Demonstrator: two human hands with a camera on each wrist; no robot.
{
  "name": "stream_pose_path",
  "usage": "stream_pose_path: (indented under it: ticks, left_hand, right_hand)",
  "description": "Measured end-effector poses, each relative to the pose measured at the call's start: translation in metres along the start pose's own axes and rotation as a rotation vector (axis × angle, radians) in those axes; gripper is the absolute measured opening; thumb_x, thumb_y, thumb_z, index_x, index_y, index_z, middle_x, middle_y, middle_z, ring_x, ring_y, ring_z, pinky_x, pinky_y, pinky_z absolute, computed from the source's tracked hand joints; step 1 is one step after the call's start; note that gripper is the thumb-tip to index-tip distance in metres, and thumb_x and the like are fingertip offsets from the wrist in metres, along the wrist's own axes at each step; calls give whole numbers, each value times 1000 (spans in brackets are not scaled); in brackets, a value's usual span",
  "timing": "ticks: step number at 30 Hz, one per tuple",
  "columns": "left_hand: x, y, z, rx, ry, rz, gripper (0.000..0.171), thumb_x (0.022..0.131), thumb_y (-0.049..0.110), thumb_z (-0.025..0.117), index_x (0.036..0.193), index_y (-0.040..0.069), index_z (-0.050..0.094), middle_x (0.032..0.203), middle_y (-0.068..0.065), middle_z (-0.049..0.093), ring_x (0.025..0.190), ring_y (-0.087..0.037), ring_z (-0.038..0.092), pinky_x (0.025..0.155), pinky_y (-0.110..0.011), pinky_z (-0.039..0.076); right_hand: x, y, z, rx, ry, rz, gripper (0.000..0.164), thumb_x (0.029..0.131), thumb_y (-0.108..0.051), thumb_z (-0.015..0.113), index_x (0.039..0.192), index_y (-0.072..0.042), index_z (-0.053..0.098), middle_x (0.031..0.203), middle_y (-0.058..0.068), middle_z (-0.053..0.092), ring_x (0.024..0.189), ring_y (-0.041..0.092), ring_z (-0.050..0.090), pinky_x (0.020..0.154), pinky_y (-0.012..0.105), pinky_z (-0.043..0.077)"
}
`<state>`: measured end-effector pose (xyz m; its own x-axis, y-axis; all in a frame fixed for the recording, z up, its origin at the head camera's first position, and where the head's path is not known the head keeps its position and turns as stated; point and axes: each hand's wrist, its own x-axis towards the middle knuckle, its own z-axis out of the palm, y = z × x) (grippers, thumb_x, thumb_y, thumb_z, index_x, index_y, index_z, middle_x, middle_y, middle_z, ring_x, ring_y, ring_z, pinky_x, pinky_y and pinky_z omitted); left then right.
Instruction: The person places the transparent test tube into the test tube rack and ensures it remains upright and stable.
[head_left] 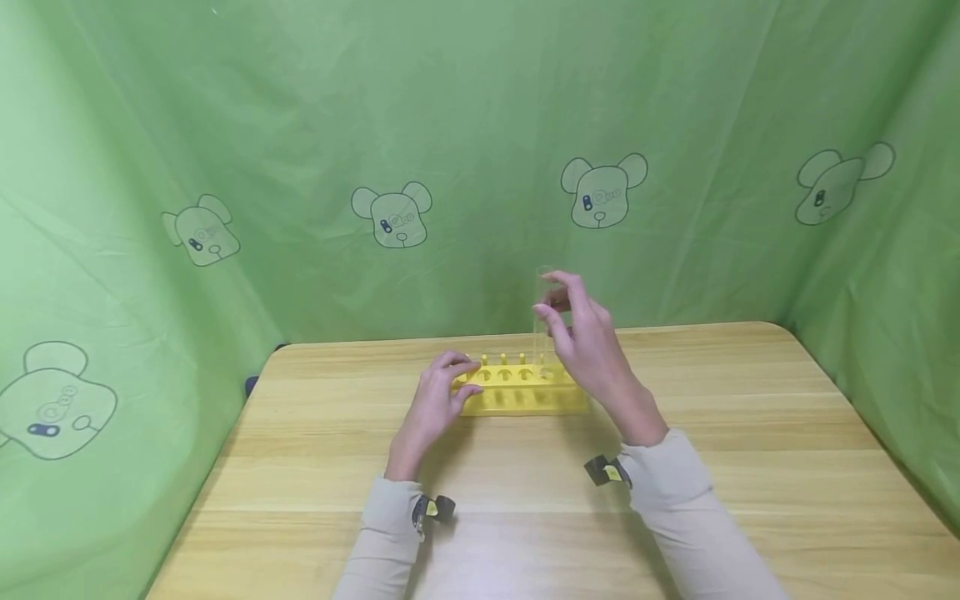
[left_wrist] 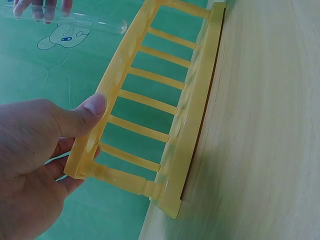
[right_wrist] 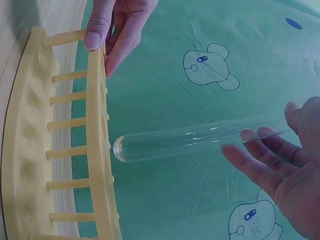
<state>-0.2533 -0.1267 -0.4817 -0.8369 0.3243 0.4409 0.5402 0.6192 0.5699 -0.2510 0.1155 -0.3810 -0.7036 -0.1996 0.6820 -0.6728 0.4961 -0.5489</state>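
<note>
A yellow test tube rack [head_left: 517,400] stands upright on the wooden table. My left hand [head_left: 433,400] grips the left end of its top plate, thumb on the near edge, as the left wrist view also shows. In my right hand [head_left: 596,346] is a clear glass test tube [right_wrist: 175,140], held by its upper part between thumb and fingers. The tube hangs upright over the rack's right half. Its rounded bottom is just above the top plate [right_wrist: 97,150] and apart from it in the right wrist view. No liquid shows inside the tube.
The wooden table [head_left: 300,500] reaches out on both sides of the rack and in front. Behind it hangs a green curtain [head_left: 480,100] with printed bear heads, and green cloth closes both sides. A row of pegs [head_left: 503,359] rises along the rack's back.
</note>
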Motion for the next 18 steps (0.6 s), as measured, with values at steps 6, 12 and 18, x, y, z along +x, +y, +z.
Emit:
stream_pose_path:
  ticks: [6,12,18]
  left_hand:
    - [0,1,0,-3,-3,-9,39,87,10,81,122,-3,71,121,-13,66,115,-29,62,105,-38,52]
    - [0,2,0,1,-5,-18,39,86,10,81,122,-3,71,121,-13,66,115,-29,62,106,-38,51]
    - [0,1,0,7,-1,-13,39,87,10,81,122,-2,71,121,-13,66,115,-28,62,105,-37,52]
  right_hand:
    - [1,-2,3,2,-2,-4,39,103,-7,59,139,0,45,96,11,64,78,25,63,66,22,59]
    - [2,-4,6,10,-6,-7,38,104,-7,59,139,-1,45,95,12,64,78,24,62,65,28,61]
    - [3,-5,9,15,-7,-15,38,104,-8,59,139,-2,45,94,12,64,78,20,61,65,27,60]
